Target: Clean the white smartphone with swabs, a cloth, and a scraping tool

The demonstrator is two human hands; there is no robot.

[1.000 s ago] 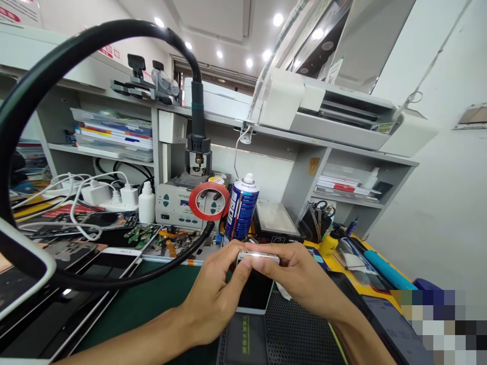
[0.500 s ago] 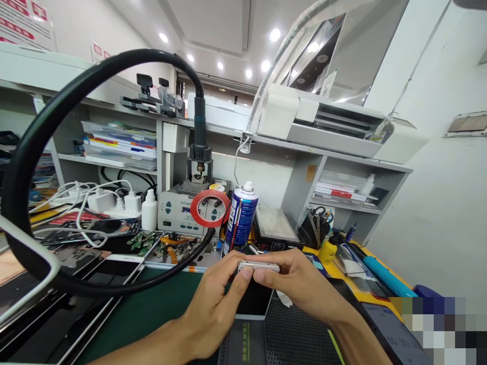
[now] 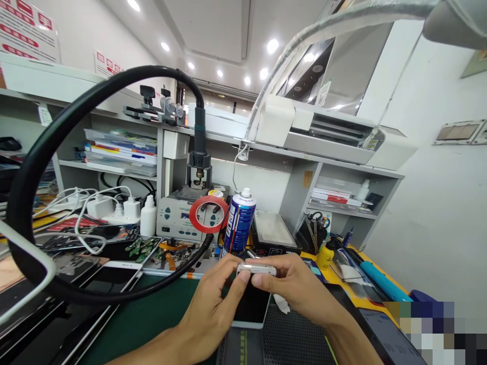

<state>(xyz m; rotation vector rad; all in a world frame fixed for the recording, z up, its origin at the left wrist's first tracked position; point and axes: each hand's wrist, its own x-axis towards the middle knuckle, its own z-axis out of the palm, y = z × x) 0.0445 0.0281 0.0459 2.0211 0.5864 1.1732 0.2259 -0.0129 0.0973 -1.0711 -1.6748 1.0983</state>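
A slim silver phone-like device point(image 3: 257, 268) is seen edge-on, held between both hands. My left hand point(image 3: 215, 294) grips its left end, with the thumb on the near side and the fingers behind. The other end is in my right hand point(image 3: 297, 284), its thumb also pressed to the near side. The device's far face is hidden. Below the hands, a black screen with a white border point(image 3: 251, 306) appears over the black perforated mat point(image 3: 300, 334). A white scrap point(image 3: 281, 304) lies by my right hand.
A blue spray can point(image 3: 239, 223) stands just behind the hands, near a heating plate point(image 3: 274, 230). A thick black hose point(image 3: 102, 294) loops over the left side from a grey station point(image 3: 177, 218) with a red tape roll point(image 3: 208, 214). Screens point(image 3: 117, 276) lie at left.
The view has shifted slightly, showing more of the lamp at top right. The device tilts a little so more of its edge shows. Both hands keep their hold.
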